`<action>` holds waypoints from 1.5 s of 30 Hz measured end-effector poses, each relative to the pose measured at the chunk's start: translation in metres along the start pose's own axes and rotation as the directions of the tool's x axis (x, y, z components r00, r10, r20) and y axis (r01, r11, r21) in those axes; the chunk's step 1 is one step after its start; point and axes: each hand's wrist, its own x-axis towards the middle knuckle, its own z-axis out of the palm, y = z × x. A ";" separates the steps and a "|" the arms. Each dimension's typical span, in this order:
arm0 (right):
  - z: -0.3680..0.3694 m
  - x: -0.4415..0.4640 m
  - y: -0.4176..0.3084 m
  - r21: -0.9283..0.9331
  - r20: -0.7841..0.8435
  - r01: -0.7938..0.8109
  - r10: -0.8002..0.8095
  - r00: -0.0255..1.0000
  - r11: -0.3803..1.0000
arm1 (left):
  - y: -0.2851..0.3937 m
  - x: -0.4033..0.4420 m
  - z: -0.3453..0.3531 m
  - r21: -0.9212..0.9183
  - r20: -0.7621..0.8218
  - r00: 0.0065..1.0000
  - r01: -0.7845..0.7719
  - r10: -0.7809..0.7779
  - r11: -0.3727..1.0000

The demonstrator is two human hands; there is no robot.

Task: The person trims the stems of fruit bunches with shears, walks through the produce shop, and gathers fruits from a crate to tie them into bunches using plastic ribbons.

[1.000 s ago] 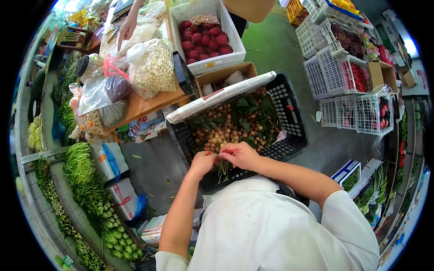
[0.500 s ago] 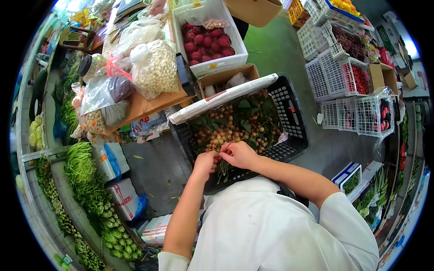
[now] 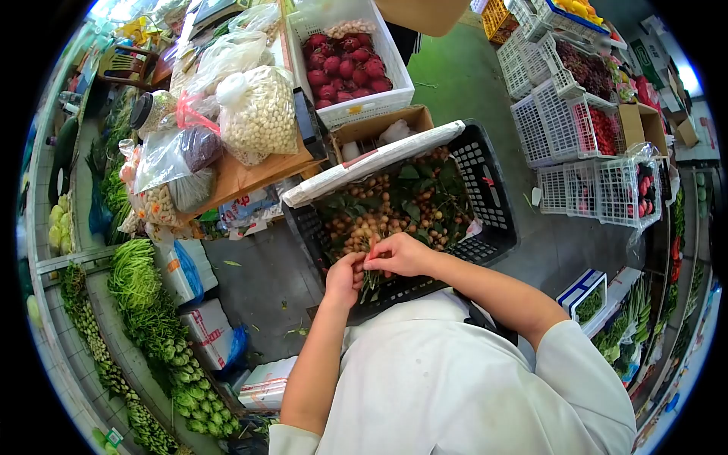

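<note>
A black plastic crate (image 3: 485, 180) in front of me holds small round tan fruit (image 3: 371, 221), like longans, on leafy stems. Over the crate's near side, my left hand (image 3: 345, 277) is closed round a bunch of green stems (image 3: 370, 291) that poke out below the fingers. My right hand (image 3: 404, 255) touches it from the right, thumb and fingertips pinched on a thin red tie (image 3: 372, 244) at the stems. The fingers partly hide how the tie runs round the bunch.
A white foam board (image 3: 379, 161) spans the crate's far side. Beyond stands a white crate of dark red fruit (image 3: 345, 70). Bagged goods (image 3: 258, 114) cover a wooden table at left. White crates (image 3: 561, 121) stack at right; leafy vegetables (image 3: 144, 296) line the left shelf.
My right hand has shifted slightly, its fingers now pinched closer together on the red tie. The left hand stays on the stems. At the top, a tan object has moved.
</note>
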 end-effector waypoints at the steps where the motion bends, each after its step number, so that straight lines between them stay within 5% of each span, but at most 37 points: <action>1: 0.001 0.001 -0.003 0.006 -0.030 -0.028 0.029 0.999 1.000 | 0.000 0.000 0.000 0.001 0.001 1.000 0.001 -0.001 1.000; 3: 0.005 0.005 -0.004 0.013 -0.062 -0.057 0.058 0.996 0.998 | -0.002 0.000 -0.002 0.012 0.079 0.997 -0.001 0.000 1.000; 5: 0.010 0.013 0.003 0.026 -0.337 0.049 -0.038 0.941 0.998 | -0.004 -0.001 -0.001 0.048 0.106 0.994 -0.046 0.040 0.998; 10: 0.016 0.016 0.013 -0.256 -0.405 0.036 -0.141 0.904 0.966 | -0.008 -0.007 0.001 0.139 0.153 0.975 -0.181 0.160 0.974; 12: 0.017 0.012 0.007 -0.376 -0.511 -0.126 -0.092 0.855 0.918 | -0.012 -0.006 0.000 0.143 0.101 0.979 -0.191 0.178 0.971; 16: 0.015 0.001 0.007 -0.409 -0.389 0.023 -0.198 0.900 0.912 | -0.016 -0.003 -0.002 0.113 0.073 0.976 -0.212 0.205 0.971; 18: 0.017 0.001 0.016 -0.538 -0.266 0.299 -0.495 0.827 0.788 | -0.017 0.000 -0.001 0.108 0.060 0.975 -0.221 0.216 0.969; 19: 0.017 0.001 0.020 -0.540 -0.269 0.296 -0.495 0.826 0.788 | -0.016 0.002 -0.001 0.110 0.064 0.974 -0.221 0.215 0.969; 21: 0.016 -0.001 0.016 -0.457 -0.191 0.096 -0.203 0.960 0.884 | -0.015 0.003 -0.003 0.210 0.051 0.965 -0.262 0.257 0.942; 25: 0.012 -0.001 0.009 -0.461 -0.116 0.079 -0.148 0.982 0.884 | -0.016 0.011 -0.008 0.299 0.086 0.947 -0.321 0.310 0.899; 27: 0.012 -0.001 0.008 -0.473 -0.098 0.041 -0.098 0.990 0.880 | -0.021 0.020 -0.012 0.444 0.123 0.880 -0.462 0.458 0.768; 34: 0.019 0.006 0.025 -0.531 -0.141 0.136 -0.246 0.959 0.836 | -0.016 0.003 -0.010 0.655 0.236 0.776 -0.572 0.585 0.494; 36: 0.022 0.005 0.027 -0.494 -0.231 0.126 -0.270 0.935 0.860 | -0.008 -0.018 0.002 0.748 0.457 0.468 -0.662 0.756 -0.042; 39: 0.027 0.005 0.030 -0.448 -0.320 0.095 -0.259 0.911 0.889 | -0.015 -0.022 0.006 0.793 0.489 0.376 -0.567 0.787 -0.222; 45: 0.031 0.006 0.031 -0.458 -0.348 0.048 -0.229 0.909 0.888 | -0.018 -0.022 0.010 0.786 0.454 0.332 -0.587 0.827 -0.195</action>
